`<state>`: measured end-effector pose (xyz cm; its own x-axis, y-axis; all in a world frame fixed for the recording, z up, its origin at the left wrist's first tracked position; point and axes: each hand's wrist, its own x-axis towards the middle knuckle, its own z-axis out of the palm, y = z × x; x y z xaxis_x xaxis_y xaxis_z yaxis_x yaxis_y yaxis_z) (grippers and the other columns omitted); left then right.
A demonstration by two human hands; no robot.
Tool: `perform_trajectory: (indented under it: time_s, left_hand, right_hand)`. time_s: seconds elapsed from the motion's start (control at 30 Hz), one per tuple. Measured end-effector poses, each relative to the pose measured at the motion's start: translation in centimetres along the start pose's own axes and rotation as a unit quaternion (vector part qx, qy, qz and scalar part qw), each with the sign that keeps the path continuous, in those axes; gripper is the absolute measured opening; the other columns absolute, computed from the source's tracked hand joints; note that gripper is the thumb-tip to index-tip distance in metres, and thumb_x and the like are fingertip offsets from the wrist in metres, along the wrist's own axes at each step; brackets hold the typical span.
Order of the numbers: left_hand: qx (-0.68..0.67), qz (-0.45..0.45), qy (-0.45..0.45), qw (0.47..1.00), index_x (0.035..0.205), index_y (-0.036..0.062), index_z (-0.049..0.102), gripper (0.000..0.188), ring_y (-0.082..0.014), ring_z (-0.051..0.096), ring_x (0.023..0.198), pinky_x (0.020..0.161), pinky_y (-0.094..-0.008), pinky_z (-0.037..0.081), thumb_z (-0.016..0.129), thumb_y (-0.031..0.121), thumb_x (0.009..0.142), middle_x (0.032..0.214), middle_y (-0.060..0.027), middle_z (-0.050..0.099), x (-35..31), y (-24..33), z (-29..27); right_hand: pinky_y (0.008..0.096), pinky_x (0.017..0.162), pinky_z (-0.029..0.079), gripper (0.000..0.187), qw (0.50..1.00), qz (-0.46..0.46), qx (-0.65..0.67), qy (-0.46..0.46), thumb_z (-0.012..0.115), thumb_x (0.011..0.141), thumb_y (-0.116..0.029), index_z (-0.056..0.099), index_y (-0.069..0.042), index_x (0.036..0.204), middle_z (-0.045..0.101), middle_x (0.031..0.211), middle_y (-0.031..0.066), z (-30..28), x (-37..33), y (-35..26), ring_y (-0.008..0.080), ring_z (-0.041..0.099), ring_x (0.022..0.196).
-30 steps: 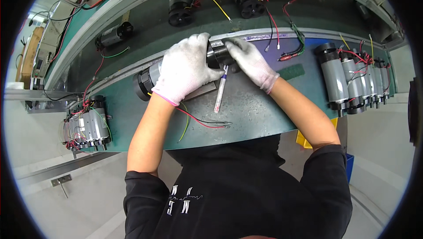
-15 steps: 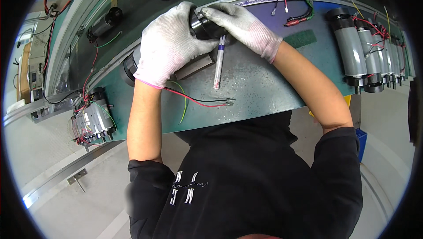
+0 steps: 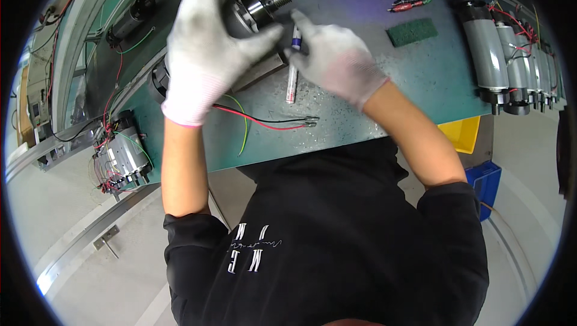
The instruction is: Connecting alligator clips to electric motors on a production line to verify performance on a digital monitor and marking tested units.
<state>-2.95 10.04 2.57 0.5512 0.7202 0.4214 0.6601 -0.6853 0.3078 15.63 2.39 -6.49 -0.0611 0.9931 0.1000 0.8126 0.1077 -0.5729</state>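
Observation:
My left hand [image 3: 207, 46], in a whitish work glove, is wrapped round a black cylindrical metal part [image 3: 258, 10] with a toothed or threaded shaft end pointing right. The hand hides much of the part. My right hand [image 3: 339, 58], gloved too, has its thumb and forefinger apart at the upper end of a marker pen [image 3: 292, 79]. The pen lies on the bench; whether the fingers touch it I cannot tell. Below the left hand sits a grey metal block [image 3: 261, 72]. A black motor end [image 3: 159, 78] shows beside the left wrist, mostly hidden by it.
Red and black leads [image 3: 282, 124] lie on the green bench [image 3: 348, 118]. A green scouring pad [image 3: 412, 32] is at right, near several grey motors [image 3: 481, 55]. More motors [image 3: 126, 155] stand at left. A yellow bin [image 3: 463, 135] and blue crate [image 3: 485, 182] are below the bench.
My right hand has let go of the black part and moved down to the marker pen. The left hand has turned the part, so its shaft end now shows.

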Motion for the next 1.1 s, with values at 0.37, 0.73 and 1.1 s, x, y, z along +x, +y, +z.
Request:
perform_trajectory:
  time_s: [0.37,0.73,1.1]
  left_hand:
    - [0.054,-0.044,-0.057,0.996,0.135,0.0013,0.061,0.077,-0.0378,0.064,0.116,0.098,-0.0445,0.056,0.092,0.02,0.067,0.119,-0.0191,0.063,0.3,3.5,-2.0]
    - [-0.25,0.037,0.063,0.966,0.107,0.0032,0.069,0.018,-0.0347,0.069,0.08,0.075,-0.043,0.054,0.071,0.018,0.096,0.092,-0.0124,0.071,-15.5,-5.6,-8.0]
    - [-0.341,-0.362,0.218,0.839,0.13,-0.0014,0.067,0.028,-0.0125,0.058,0.076,0.073,-0.028,0.05,0.055,0.008,0.107,0.102,-0.0099,0.072,-31.1,-12.0,-2.9]
  right_hand:
    - [0.0362,0.075,0.06,0.037,0.944,0.007,0.329,0.018,0.059,0.101,-0.017,0.072,0.007,0.127,0.076,0.086,0.0138,-2.2,-0.3,2.4,0.0199,0.074,0.079]
    - [0.0405,0.07,0.055,0.043,0.763,-0.174,0.528,-0.329,0.058,0.104,-0.049,0.061,-0.013,0.082,0.069,0.084,0.0145,-11.1,4.9,-10.5,0.0228,0.068,0.078]
    - [0.0393,0.057,0.054,0.025,0.69,-0.295,-0.353,-0.559,0.069,0.092,-0.015,0.066,-0.001,0.072,0.067,0.062,0.0124,11.1,18.1,-34.8,0.0229,0.065,0.054]
